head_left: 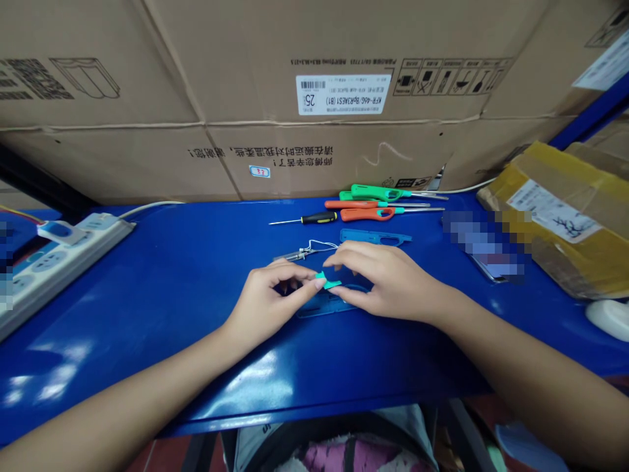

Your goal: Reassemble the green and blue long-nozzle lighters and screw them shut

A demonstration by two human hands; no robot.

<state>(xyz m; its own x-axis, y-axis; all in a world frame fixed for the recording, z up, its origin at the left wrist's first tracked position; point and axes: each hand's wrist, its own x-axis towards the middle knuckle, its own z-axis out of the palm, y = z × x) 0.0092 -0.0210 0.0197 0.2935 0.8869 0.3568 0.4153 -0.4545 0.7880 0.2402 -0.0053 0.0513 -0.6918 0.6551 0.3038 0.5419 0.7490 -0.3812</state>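
Note:
My left hand [272,295] pinches a small turquoise plastic piece [330,282], shaped like a lighter trigger, between thumb and fingers. Close by on the right, my right hand [383,278] is curved with thumb and fingertips apart, its thumb beside the piece. Under both hands lies a translucent blue lighter casing half [319,307], partly covered. Another blue casing half [363,235] rests just beyond my right hand. Past my left fingers is a slim metal and clear part with white wire [314,246]. A black and yellow screwdriver [318,217] points left behind it.
Several green and orange long-necked lighters [366,214] lie at the back against a large cardboard box [275,144]. A power strip [63,252] runs along the left. To the right are a blurred phone [491,262], a yellow-taped box [555,229] and a white object [609,319].

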